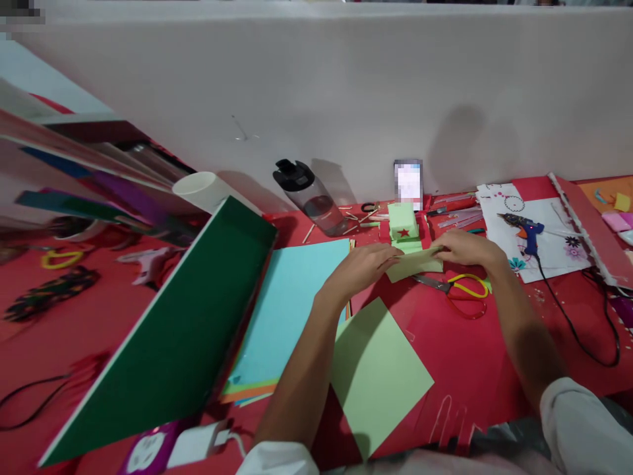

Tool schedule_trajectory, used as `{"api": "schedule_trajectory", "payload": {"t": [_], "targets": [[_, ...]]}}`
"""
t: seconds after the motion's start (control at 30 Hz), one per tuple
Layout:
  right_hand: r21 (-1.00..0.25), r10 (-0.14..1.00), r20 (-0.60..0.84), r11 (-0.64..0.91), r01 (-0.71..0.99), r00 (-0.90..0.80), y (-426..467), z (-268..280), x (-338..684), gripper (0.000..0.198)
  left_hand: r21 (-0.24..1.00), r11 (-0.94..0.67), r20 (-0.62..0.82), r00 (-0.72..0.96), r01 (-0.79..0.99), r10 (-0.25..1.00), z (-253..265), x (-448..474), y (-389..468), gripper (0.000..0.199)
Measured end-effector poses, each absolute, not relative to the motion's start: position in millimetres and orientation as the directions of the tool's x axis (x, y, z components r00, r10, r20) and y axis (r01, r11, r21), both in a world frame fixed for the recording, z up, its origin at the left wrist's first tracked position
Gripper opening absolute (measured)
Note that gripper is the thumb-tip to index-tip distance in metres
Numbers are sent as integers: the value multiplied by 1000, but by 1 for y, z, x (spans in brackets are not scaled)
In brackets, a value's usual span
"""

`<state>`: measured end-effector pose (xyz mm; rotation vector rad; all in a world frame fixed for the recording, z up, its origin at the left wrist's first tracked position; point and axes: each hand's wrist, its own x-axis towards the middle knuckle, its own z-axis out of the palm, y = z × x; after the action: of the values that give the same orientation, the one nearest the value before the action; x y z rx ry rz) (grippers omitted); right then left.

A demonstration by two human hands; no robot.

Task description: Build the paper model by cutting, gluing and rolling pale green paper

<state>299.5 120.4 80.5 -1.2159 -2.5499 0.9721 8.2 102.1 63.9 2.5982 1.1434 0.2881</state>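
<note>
A folded strip of light green paper (418, 266) stretches between my two hands. My left hand (363, 267) has its fingers closed on the paper's left end. At the right end, my right hand (467, 249) pinches the upper corner between thumb and fingers. Just behind the strip stands a small green paper box (403, 221) with a red star on its front. Scissors (448, 285) with yellow and red handles lie below my right hand, blades pointing left. Nearer to me, a square green sheet (380, 376) rests on the red table, partly under my left forearm.
Blue and other coloured sheets (306, 284) are stacked left of my arm, beside a leaning dark green board (182, 330). A water bottle (316, 201) and a phone (409, 183) stand by the white partition (316, 86). A blue glue gun (529, 234) with a cord lies right.
</note>
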Motion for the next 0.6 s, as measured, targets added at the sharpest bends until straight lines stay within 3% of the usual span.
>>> {"api": "schedule_trajectory", "payload": {"t": [0.2, 0.4, 0.6], "targets": [[-560, 757, -93, 497, 663, -646, 120, 84, 302, 17, 292, -630, 90, 635, 720, 767, 61, 3, 105, 34], [-472, 737, -208, 501, 726, -643, 119, 84, 299, 16, 216, -652, -42, 674, 727, 737, 63, 6, 105, 33], [-456, 716, -278, 489, 744, -641, 120, 79, 298, 17, 226, -649, -26, 670, 727, 742, 60, 8, 103, 33]]}}
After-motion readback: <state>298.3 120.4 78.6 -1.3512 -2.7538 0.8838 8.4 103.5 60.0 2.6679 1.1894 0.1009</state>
